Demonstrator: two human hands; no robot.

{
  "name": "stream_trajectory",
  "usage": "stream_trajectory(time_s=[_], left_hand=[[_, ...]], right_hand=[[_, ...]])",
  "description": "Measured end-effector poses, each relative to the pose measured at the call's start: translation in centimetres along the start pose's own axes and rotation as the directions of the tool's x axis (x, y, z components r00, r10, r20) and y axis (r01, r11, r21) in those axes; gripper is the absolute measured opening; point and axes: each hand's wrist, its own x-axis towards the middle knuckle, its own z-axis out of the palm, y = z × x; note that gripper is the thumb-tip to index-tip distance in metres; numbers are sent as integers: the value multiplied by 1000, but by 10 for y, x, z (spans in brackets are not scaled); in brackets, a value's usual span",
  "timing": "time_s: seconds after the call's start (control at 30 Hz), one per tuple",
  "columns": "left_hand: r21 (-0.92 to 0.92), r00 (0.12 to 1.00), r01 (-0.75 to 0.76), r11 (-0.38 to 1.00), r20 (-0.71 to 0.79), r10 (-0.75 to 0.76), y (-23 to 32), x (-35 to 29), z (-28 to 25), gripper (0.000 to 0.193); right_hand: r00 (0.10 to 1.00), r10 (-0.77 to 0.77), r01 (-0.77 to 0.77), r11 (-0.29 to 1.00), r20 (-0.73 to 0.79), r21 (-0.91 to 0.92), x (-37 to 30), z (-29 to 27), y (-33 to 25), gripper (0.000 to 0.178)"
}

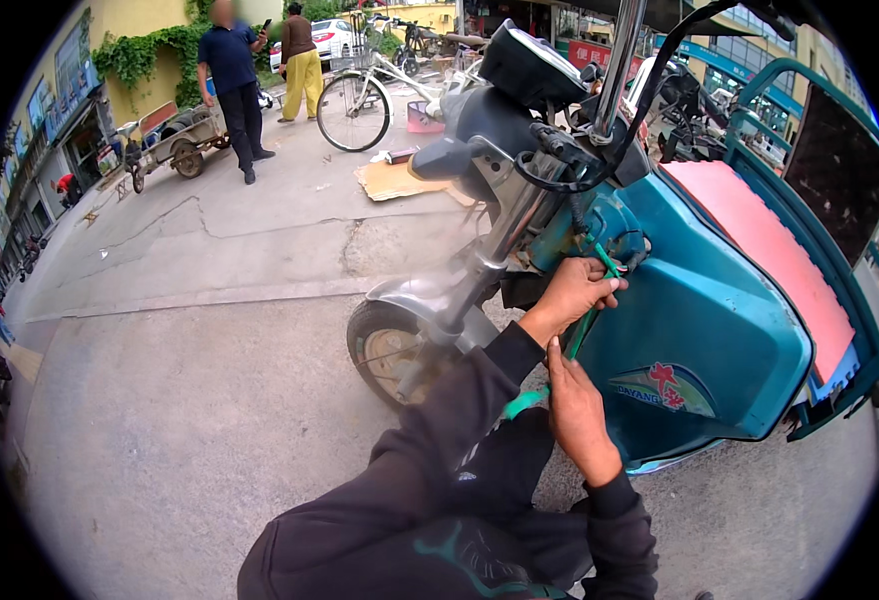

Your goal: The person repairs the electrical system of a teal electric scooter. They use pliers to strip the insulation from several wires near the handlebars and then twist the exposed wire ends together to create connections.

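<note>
My left hand (571,296) is at the front of a teal motor tricycle (719,320), just below its handlebar stem. Its thumb and fingers pinch a green strip (582,335) against dark cables (578,212), where some of the green runs along them. Lower down, my right hand (581,415) is closed, thumb up, at the lower length of the same strip. A loose, crumpled green end (526,403) hangs out to the left of that hand. Whether the strip is tape or cloth I cannot tell.
The front wheel (389,355) and grey fender stand left of my hands. The mirror (442,160) juts out above. A pink foam mat (759,250) lies behind the teal panel. Farther off are flattened cardboard (399,182), a white bicycle (356,108), a handcart (181,145) and two people.
</note>
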Motion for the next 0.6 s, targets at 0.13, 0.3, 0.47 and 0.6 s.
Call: stream_trajectory(time_s=[0.13,0.3,0.47,0.6], left_hand=[[106,991,-96,990,-82,105,-7,-6,0,17],[302,954,-216,929,-137,266,-7,-10,2,18],[484,966,-156,861,-107,235,-22,-2,-5,18],[327,902,-108,939,-365,230,-7,-8,-9,20]], right_hand=[[894,-303,211,935,330,286,4,-73,6,43],[942,-68,49,997,-328,-64,113,-81,52,16],[991,-40,14,981,-127,-195,139,-66,111,22],[973,175,-157,980,151,-121,181,-82,92,37]])
